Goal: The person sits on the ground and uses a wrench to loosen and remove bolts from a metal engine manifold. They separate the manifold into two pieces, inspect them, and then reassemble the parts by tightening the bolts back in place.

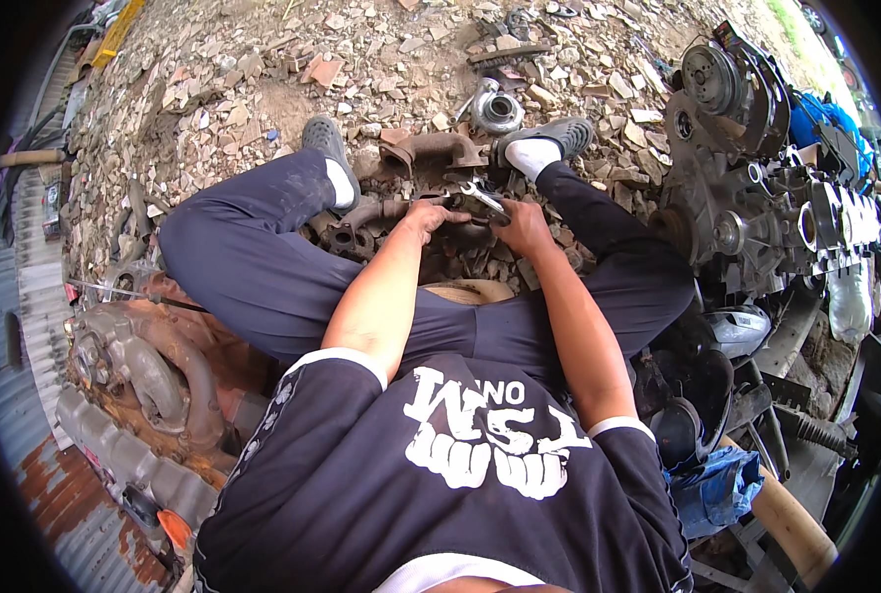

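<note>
I sit with a rusty exhaust manifold (369, 214) and other dark metal parts between my legs. My left hand (429, 219) is closed on a rusty metal part, one finger reaching along it to the right. Close by, my right hand (526, 229) is closed around the near end of a silver wrench (482, 198). The wrench lies slantwise over the dark parts, its jaw pointing away from me. What the jaw touches is too small to tell. Just beyond is another rusty curved pipe piece (431, 150), between my shoes.
A turbocharger (498, 112) rests on the rubble past my right shoe. A large engine (747, 212) stands at right, near a blue plastic bag (715, 492). At left are a rusty engine with manifold (154, 371) and corrugated metal sheets (15, 326). Broken stones (223, 109) cover the ground ahead.
</note>
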{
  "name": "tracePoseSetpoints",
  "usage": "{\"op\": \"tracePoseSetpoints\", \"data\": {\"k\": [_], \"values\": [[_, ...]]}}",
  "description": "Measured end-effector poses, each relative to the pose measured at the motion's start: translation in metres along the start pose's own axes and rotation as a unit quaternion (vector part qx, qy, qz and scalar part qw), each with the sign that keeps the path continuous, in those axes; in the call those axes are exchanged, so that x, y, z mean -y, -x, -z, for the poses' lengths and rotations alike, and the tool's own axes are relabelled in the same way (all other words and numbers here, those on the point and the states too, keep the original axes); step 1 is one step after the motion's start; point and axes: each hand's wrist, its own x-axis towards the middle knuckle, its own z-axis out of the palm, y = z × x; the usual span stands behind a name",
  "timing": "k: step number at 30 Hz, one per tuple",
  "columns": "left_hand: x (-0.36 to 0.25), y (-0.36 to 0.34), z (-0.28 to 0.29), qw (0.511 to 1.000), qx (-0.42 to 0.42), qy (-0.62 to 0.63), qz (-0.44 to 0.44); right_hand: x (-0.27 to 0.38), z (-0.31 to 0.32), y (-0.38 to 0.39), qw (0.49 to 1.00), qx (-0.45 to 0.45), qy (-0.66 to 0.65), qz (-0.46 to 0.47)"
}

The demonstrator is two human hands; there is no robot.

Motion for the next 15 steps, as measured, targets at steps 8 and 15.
{"op": "tracePoseSetpoints", "data": {"k": [8,15], "values": [[0.002,0.017,-0.030,0.977,-0.041,-0.147,-0.152,0.001,-0.006,0.000,0.988,-0.127,-0.015,-0.089],[0.034,-0.008,-0.071,0.923,-0.357,0.141,0.015,0.030,-0.010,-0.033,0.971,-0.214,0.080,0.075]]}}
